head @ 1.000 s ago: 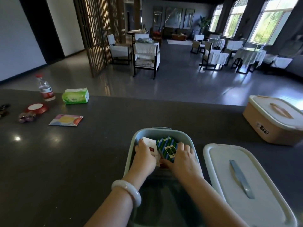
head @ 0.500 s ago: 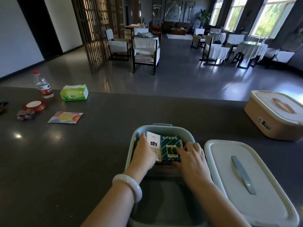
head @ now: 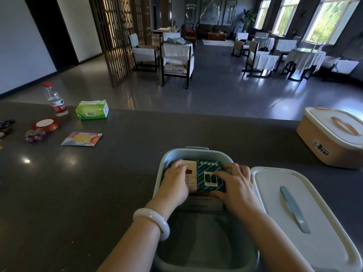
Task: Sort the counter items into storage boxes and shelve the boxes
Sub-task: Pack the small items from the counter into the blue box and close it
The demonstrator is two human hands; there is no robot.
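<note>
In the head view, an open grey-green plastic storage box (head: 193, 154) sits on the dark tabletop (head: 98, 183), its long axis running away from the person, with a white carton (head: 191, 173) and a green-and-blue striped carton (head: 209, 176) lying flat side by side at its far end, long sides also pointing away. The left hand (head: 175, 184) rests on the white carton with loosely curved fingers (head: 179, 165), and the right hand (head: 238, 185) lays nearly straight fingers (head: 231, 169) over the striped carton's right edge; the box's white lid (head: 294, 222) lies just right of it.

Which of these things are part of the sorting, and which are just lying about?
Job: green box, its lid, white packet, striped packet, beige box, tissues, bottle, sachet.
Lying about: chairs, dining tables.
</note>
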